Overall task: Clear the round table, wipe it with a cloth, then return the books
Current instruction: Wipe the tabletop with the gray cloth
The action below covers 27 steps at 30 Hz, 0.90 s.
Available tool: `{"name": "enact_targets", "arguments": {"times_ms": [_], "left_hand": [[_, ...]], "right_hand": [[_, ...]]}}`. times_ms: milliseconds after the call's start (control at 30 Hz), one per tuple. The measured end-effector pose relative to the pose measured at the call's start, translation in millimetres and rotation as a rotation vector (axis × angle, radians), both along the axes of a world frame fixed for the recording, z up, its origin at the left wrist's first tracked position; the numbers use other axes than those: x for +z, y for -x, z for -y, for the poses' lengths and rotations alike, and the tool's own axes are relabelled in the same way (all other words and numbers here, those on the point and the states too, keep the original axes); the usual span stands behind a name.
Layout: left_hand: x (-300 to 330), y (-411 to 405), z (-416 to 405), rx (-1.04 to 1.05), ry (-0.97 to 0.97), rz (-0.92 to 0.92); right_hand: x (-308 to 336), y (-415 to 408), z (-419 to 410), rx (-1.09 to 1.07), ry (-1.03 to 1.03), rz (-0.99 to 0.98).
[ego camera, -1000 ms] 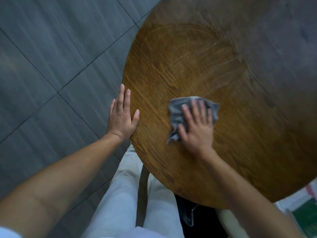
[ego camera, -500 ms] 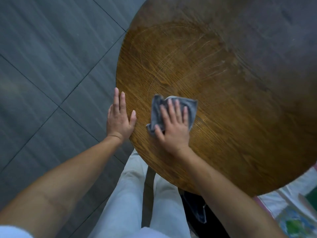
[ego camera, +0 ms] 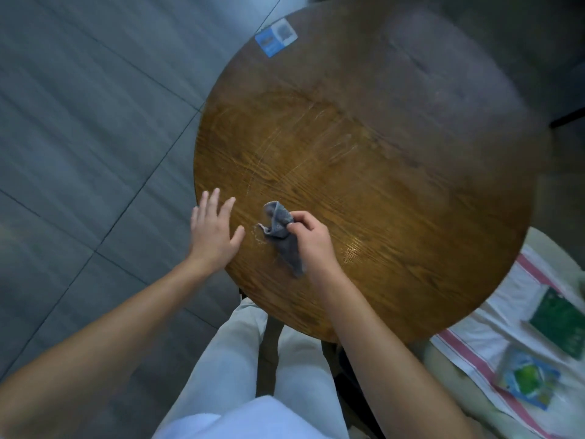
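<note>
- Grey cloth bunched in the right hand, fingers and thumb curled round its upper folds, loose tail trailing toward the wrist, hanging low over the near-left part of the round table.
- Left hand flat beside it, fingers straight and spread, over the table's left rim; contact with the wood not certain.
- Soft, light, limp stuff by the look of it: easy to crush into a wad, likely to flop or slip loose if pinched at one corner only; best taken as a gathered handful.
- Half a second back: same cloth spread flat under a splayed right palm, pressed on the wood; now gathered and lifted at the top.
- Left hand then closer-fingered on the rim; now more splayed.
- Farther out: faint wipe streaks across the top, a blue-and-white label near the far edge.
- Off the table, lower right: books lying on a striped white cloth, not yet returned.
</note>
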<state>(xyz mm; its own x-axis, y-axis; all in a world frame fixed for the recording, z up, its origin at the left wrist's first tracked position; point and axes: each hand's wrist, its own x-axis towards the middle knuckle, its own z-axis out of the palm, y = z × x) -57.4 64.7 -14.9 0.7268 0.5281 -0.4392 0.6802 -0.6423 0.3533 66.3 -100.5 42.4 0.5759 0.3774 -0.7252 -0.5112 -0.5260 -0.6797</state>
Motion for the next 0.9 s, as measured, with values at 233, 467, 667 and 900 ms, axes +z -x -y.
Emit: {"name": "enact_targets", "arguments": {"times_ms": [233, 467, 667, 900], "left_hand": [[140, -66, -12, -0.217, 0.562, 0.399], [235, -77, -1, -0.224, 0.567, 0.684], [271, -58, 38, -0.232, 0.641, 0.717], [297, -41, 86, -0.229, 0.589, 0.776]], "right_hand": [[98, -33, 11, -0.116, -0.308, 0.004], [175, -1, 28, -0.138, -0.435, 0.125], [194, 20, 49, -0.070, -0.278, 0.307], [208, 31, 82, -0.227, -0.112, 0.537]]}}
